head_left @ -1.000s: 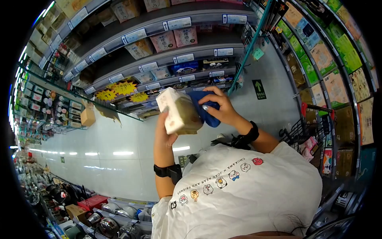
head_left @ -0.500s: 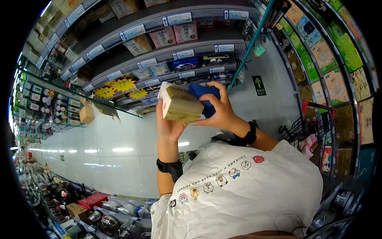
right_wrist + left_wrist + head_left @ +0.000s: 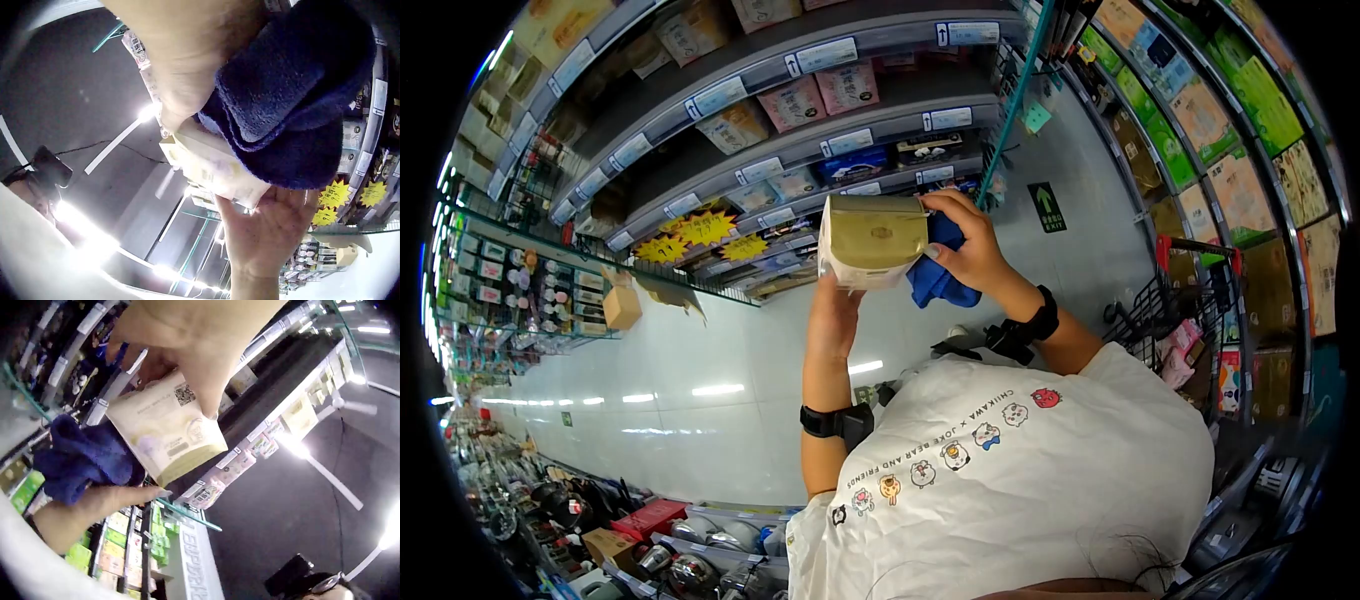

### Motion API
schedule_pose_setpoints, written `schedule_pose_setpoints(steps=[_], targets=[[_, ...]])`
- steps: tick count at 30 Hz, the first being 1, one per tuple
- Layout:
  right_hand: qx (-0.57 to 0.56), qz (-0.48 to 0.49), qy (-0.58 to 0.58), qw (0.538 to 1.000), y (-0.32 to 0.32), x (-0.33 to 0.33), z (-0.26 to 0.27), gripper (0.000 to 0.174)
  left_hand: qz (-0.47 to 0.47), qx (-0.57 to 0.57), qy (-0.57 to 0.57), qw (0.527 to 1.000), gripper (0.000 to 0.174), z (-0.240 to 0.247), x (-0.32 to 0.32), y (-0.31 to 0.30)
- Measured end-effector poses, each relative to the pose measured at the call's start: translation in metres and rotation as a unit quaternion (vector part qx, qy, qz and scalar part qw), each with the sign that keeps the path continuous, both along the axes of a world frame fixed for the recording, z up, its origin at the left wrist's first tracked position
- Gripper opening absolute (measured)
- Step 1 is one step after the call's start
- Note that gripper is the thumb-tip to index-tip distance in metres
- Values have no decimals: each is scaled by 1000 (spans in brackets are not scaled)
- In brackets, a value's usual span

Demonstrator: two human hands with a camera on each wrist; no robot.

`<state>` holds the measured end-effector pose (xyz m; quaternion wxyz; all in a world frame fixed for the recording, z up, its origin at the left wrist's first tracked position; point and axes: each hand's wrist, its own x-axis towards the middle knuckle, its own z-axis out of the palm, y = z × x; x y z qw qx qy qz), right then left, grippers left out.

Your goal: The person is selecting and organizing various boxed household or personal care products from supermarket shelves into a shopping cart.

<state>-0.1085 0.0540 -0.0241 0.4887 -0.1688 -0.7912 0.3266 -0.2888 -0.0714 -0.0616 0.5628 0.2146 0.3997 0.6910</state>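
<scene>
In front of the shelves my left hand [image 3: 834,318] grips a white-and-gold package [image 3: 878,238] from its near left side. Its gold face is turned up in the head view; the left wrist view shows a pale side with a QR code and printing. My right hand [image 3: 968,243] holds a bunched dark blue cloth [image 3: 945,278] against the package's right end, fingers over the far edge. In the right wrist view, folds of the plush cloth [image 3: 281,100] cover part of the package and some of the left fingers.
Shelves [image 3: 820,140] with packs and price labels stand ahead, with yellow price signs [image 3: 700,228] low on them. A shopping cart [image 3: 1170,310] holding packs is at the right, beside stacked packs [image 3: 1240,190]. Pots and pans [image 3: 690,570] line the lower left; a cardboard box [image 3: 621,303] stands left.
The package has turned so its gold face points up, and both hands have moved it slightly away from the body. The blue cloth hangs lower by its right end.
</scene>
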Motion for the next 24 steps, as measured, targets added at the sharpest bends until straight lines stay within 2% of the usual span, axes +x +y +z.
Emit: schedule_pose_setpoints(steps=[3, 6, 9, 13, 16, 19, 24], targets=[[-42, 34, -38, 998, -3, 3, 7, 53, 14, -10, 61, 998, 55, -1, -1, 1], [-93, 37, -47, 994, -3, 5, -12, 55, 18, -35, 126, 991, 53, 16, 2, -2], [-272, 78, -25, 959, -1, 5, -25, 55, 36, -6, 155, 987, 45, 13, 1, -5], [-398, 130, 36, 907, -5, 3, -23, 51, 43, 8, 209, 977, 30, 6, -2, -8], [-450, 136, 23, 882, -9, 4, -8, 49, 21, 33, 204, 978, 28, 17, 4, -9], [-493, 155, 25, 856, -4, 2, -20, 47, -12, 48, 200, 978, 31, 18, 1, -10], [-488, 155, 16, 859, -8, 2, -9, 46, 17, 60, 230, 971, 33, 5, -2, -10]])
